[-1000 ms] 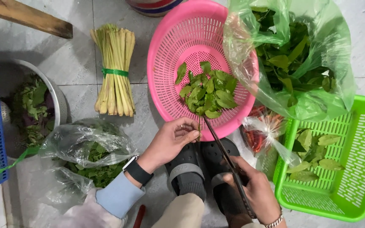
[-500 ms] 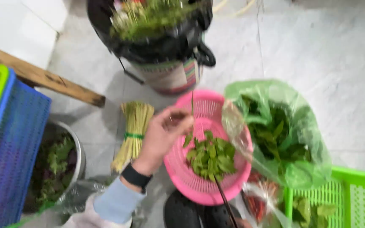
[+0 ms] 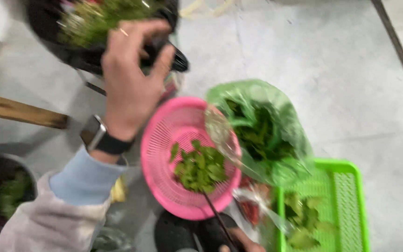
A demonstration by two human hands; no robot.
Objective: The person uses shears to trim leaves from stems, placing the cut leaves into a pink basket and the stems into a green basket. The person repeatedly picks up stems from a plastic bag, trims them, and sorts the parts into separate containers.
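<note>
My left hand (image 3: 129,81) is raised over a black bag-lined bin (image 3: 66,46) full of green scraps, fingers spread, nothing visible in them. A dark watch (image 3: 94,133) sits on its wrist above a pale blue cuff. Just a sliver of my right hand (image 3: 243,245) shows at the bottom edge, closed on a thin dark stem (image 3: 218,217) that slants up to the pink colander (image 3: 159,140). A heap of picked green leaves (image 3: 199,168) lies in the colander.
A green plastic bag of leafy stalks (image 3: 262,135) leans on the colander's right side. Below it are a clear bag of red chillies (image 3: 253,207) and a green basket (image 3: 348,205) holding some leaves. A wooden plank (image 3: 19,112), a metal bowl of greens (image 3: 5,191) and my dark shoes (image 3: 178,233) are on the left and bottom.
My left hand rose from the colander's near rim to above the black bin and its fingers spread. The view tilted up and forward, so the right hand is almost out of sight.
</note>
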